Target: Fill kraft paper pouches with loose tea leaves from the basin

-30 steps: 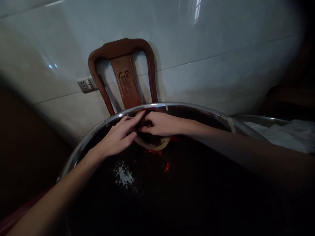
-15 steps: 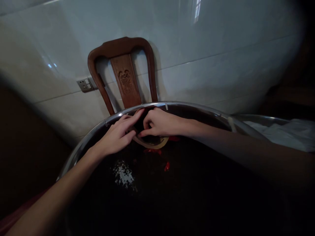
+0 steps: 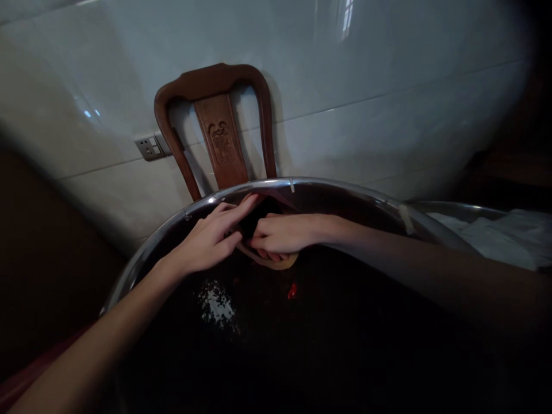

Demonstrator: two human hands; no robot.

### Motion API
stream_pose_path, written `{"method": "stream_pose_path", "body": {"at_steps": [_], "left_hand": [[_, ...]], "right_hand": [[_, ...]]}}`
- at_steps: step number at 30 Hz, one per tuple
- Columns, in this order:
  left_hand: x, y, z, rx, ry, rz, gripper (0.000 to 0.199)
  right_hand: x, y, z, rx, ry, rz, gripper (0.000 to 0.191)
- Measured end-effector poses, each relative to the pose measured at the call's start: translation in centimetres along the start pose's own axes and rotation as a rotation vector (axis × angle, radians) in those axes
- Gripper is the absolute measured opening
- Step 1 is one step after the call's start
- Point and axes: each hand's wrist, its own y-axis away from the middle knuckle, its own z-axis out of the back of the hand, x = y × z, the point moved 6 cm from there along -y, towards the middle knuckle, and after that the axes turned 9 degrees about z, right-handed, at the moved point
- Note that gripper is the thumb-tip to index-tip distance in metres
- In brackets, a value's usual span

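Observation:
A pale-rimmed, dark-bodied round thing (image 3: 287,264) sits low inside a large metal basin (image 3: 317,182), near its far side; its kind is hard to tell in the dim light. At its left edge, my left hand (image 3: 212,237) grips it between thumb and fingers, with the index finger stretched along its far side. My right hand (image 3: 287,234) reaches inside it, fingers curled down against the near rim. Whatever those fingers hold is hidden. A small red piece (image 3: 292,290) lies on the dark contents of the basin, close to the round thing.
Beyond the basin stands a carved wooden chair (image 3: 219,126) against a tiled wall (image 3: 366,86) with a socket plate (image 3: 150,148). On the right, a second metal rim (image 3: 466,205) shows beside white crumpled material (image 3: 504,236). The foreground is very dark.
My right hand has moved down and nearer, its fingers now curled over the near rim instead of pinching beside my left thumb. The left hand stays nearly still. Red pieces near the rim are now covered.

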Motion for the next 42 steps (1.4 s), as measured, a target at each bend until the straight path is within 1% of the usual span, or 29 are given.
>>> {"method": "stream_pose_path", "body": {"at_steps": [2, 4, 7, 13, 16, 19, 20, 22, 24, 25, 27, 31, 34, 37, 39, 40, 42], "left_hand": [[-0.1, 0.0, -0.1, 0.015, -0.017, 0.013, 0.065], [-0.2, 0.1, -0.2, 0.022, -0.028, 0.036, 0.065], [-0.2, 0.1, -0.2, 0.018, -0.039, 0.053, 0.065], [-0.2, 0.0, -0.2, 0.013, -0.040, 0.032, 0.064], [-0.1, 0.0, -0.3, 0.017, -0.026, 0.051, 0.063], [0.2, 0.2, -0.4, 0.021, -0.032, 0.072, 0.063], [0.2, 0.2, -0.4, 0.023, -0.036, 0.076, 0.063], [0.2, 0.2, -0.5, 0.029, -0.041, 0.075, 0.063], [0.0, 0.2, -0.5, 0.038, -0.044, 0.073, 0.065], [-0.1, 0.1, -0.5, 0.040, -0.046, 0.071, 0.065], [-0.3, 0.0, -0.5, 0.045, -0.050, 0.072, 0.065], [-0.4, -0.1, -0.4, 0.038, -0.047, 0.073, 0.063], [-0.1, -0.1, -0.3, 0.029, -0.036, 0.072, 0.063], [0.1, -0.1, -0.1, 0.016, -0.020, 0.074, 0.064], [0.2, -0.1, 0.0, 0.013, -0.024, 0.079, 0.064], [0.2, -0.1, 0.0, 0.017, -0.030, 0.078, 0.064], [0.1, 0.0, -0.1, 0.024, -0.045, 0.071, 0.064]], "right_hand": [[-0.4, -0.3, 0.1, -0.061, 0.183, -0.038, 0.030], [-0.9, -0.5, 0.2, -0.096, 0.273, -0.080, 0.026], [-1.8, -0.6, 0.4, -0.124, 0.273, -0.131, 0.027], [-2.7, -0.5, 1.3, -0.199, 0.303, -0.185, 0.031], [-2.6, -0.4, 1.9, -0.244, 0.300, -0.143, 0.033], [-2.2, -0.3, 2.4, -0.331, 0.170, -0.064, 0.032], [-2.1, -0.3, 2.3, -0.330, 0.107, -0.045, 0.030], [-1.9, -0.6, 1.5, -0.260, 0.012, -0.038, 0.029], [-1.8, -0.9, 0.5, -0.188, 0.003, -0.044, 0.028], [-1.8, -1.0, 0.3, -0.180, 0.024, -0.045, 0.028], [-1.9, -1.2, 0.2, -0.221, 0.081, -0.049, 0.031], [-2.4, -1.0, 1.0, -0.315, 0.128, -0.040, 0.033], [-2.0, -0.8, 1.7, -0.327, 0.151, 0.029, 0.028], [-0.7, -0.4, 2.5, -0.348, 0.133, 0.166, 0.020], [0.4, -0.1, 2.6, -0.307, 0.055, 0.267, 0.017], [0.9, 0.2, 2.5, -0.255, 0.001, 0.295, 0.018], [1.8, 0.7, 1.8, -0.096, -0.115, 0.291, 0.023]]}}
